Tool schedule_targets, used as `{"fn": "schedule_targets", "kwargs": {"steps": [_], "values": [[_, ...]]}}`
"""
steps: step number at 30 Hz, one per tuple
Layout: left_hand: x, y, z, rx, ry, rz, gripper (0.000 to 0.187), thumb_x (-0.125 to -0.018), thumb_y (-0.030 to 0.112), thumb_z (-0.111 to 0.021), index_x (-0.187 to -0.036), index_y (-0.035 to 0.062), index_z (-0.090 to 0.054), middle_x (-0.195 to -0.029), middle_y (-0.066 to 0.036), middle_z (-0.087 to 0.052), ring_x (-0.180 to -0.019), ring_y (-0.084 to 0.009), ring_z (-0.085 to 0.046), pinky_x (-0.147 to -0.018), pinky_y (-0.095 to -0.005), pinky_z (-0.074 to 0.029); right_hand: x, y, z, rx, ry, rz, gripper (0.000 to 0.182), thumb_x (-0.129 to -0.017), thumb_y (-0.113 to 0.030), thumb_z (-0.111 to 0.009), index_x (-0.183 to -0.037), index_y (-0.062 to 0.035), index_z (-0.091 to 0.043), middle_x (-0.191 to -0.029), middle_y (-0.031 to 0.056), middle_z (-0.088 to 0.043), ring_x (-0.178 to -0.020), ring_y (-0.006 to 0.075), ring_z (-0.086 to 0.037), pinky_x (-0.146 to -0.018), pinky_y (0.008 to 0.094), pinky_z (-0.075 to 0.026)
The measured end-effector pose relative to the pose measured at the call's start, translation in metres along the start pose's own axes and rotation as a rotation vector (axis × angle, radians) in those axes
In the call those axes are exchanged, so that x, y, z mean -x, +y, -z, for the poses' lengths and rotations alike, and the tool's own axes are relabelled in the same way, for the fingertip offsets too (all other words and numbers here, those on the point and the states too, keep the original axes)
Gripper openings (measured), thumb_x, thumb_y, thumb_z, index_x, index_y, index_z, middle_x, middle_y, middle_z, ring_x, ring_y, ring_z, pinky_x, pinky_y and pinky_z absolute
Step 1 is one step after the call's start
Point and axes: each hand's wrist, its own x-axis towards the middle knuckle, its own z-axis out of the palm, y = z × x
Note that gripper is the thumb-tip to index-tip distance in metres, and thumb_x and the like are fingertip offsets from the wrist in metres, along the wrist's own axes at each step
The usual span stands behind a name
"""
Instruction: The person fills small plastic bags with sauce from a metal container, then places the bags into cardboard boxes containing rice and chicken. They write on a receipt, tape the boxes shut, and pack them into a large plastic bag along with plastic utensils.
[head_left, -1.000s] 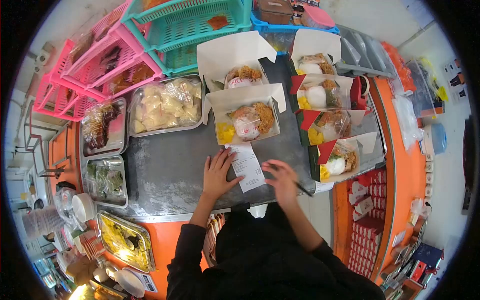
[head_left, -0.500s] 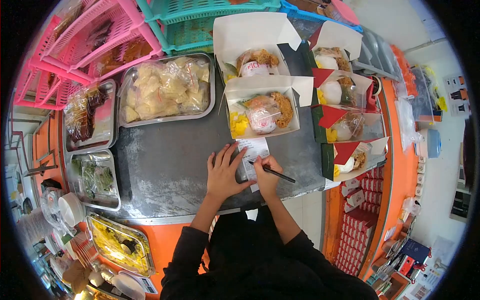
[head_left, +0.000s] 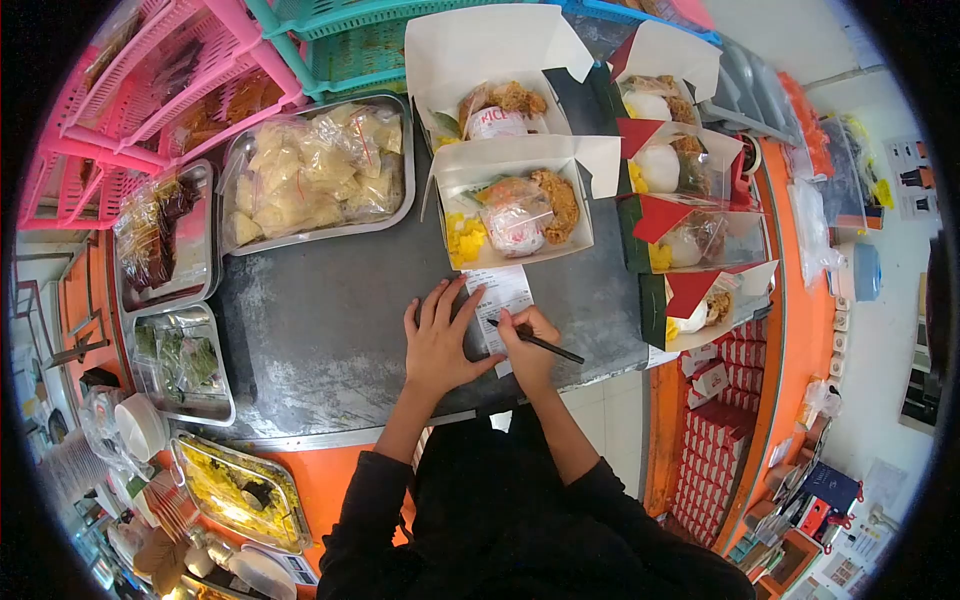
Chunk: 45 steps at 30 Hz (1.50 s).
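Note:
A long white receipt [head_left: 508, 290] lies on the grey metal counter [head_left: 310, 320], just below an open food box [head_left: 560, 254]. My left hand [head_left: 438, 345] is spread flat, its fingers over the receipt's left edge. A black pen [head_left: 550, 348] is pinched in my right hand [head_left: 530, 355], its tip on the paper. Inside the near box are fried chicken [head_left: 556, 205], a wrapped rice portion [head_left: 515, 222] and yellow pieces [head_left: 464, 240]. Another open box [head_left: 450, 70] with chicken and rice stands behind it.
Several red and green boxes [head_left: 655, 310] of food line the right side. Trays of bagged chips [head_left: 300, 180], brown packets [head_left: 150, 240] and green leaves [head_left: 180, 355] stand left. Pink baskets [head_left: 160, 90] and teal baskets [head_left: 350, 55] are at the back; a yellow food tray [head_left: 235, 490] sits lower left.
The whole view has shifted slightly, with the counter items a little further left and up. Both hands keep nearly the same pose, and the pen tip has moved slightly on the receipt.

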Motion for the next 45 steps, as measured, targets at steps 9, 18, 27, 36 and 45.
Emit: {"fn": "schedule_targets", "kwargs": {"steps": [9, 18, 27, 36, 45], "values": [[0.001, 0.0, -0.002, -0.003, 0.008, -0.013, 0.086, -0.051, 0.052, -0.072, -0.127, 0.0222, -0.042, -0.133, -0.004, -0.035, -0.124, -0.0236, -0.03, -0.1, -0.0506, -0.017, -0.001, 0.0, 0.006, 0.057, -0.063, 0.097, 0.023, -0.073, -0.002, -0.066, -0.059, -0.0035, -0.048, -0.051, -0.0029, -0.046, -0.048, 0.0015, -0.039, -0.043, 0.0198, -0.03], [0.001, 0.002, -0.001, -0.04, 0.017, -0.015, 0.087, -0.051, 0.051, -0.072, -0.127, 0.0214, -0.042, -0.133, -0.005, -0.035, -0.125, -0.0241, -0.029, -0.099, -0.0515, -0.018, 0.0, -0.002, 0.015, 0.049, -0.096, 0.141, 0.026, -0.073, -0.004, -0.065, -0.058, -0.0031, -0.044, -0.047, 0.0023, -0.043, -0.044, 0.0051, -0.04, -0.042, 0.0234, -0.033], [0.017, 0.089, -0.046, 0.151, -0.057, -0.429, 0.056, -0.07, 0.037, -0.064, -0.118, 0.0109, -0.049, -0.12, -0.006, -0.047, -0.113, -0.0242, -0.042, -0.092, -0.0448, -0.031, 0.051, 0.02, 0.183, -0.215, 0.289, -0.05, 0.006, -0.085, -0.009, -0.048, -0.083, -0.0079, -0.043, -0.058, -0.0023, -0.043, -0.049, 0.0035, -0.036, -0.043, 0.0181, -0.028], [-0.01, 0.224, -0.15, 0.065, -0.077, -0.455, 0.043, -0.082, 0.032, -0.052, -0.122, 0.0157, -0.048, -0.119, 0.0, -0.05, -0.11, -0.0155, -0.045, -0.088, -0.0396, -0.034, 0.027, 0.055, 0.296, -0.284, 0.129, -0.344, 0.025, -0.079, -0.001, -0.044, -0.102, -0.0087, -0.05, -0.056, -0.0007, -0.047, -0.045, 0.0058, -0.038, -0.042, 0.0207, -0.029], [0.009, 0.211, -0.132, -0.157, -0.044, -0.34, 0.04, -0.082, 0.027, -0.052, -0.122, 0.0205, -0.05, -0.124, 0.005, -0.049, -0.111, -0.016, -0.043, -0.085, -0.0436, -0.032, 0.001, 0.05, 0.298, 0.324, -0.452, -0.204, 0.057, -0.068, -0.01, -0.052, -0.124, -0.0215, -0.047, -0.056, 0.0126, -0.054, -0.051, 0.0278, -0.055, -0.054, 0.0358, -0.046]]}}
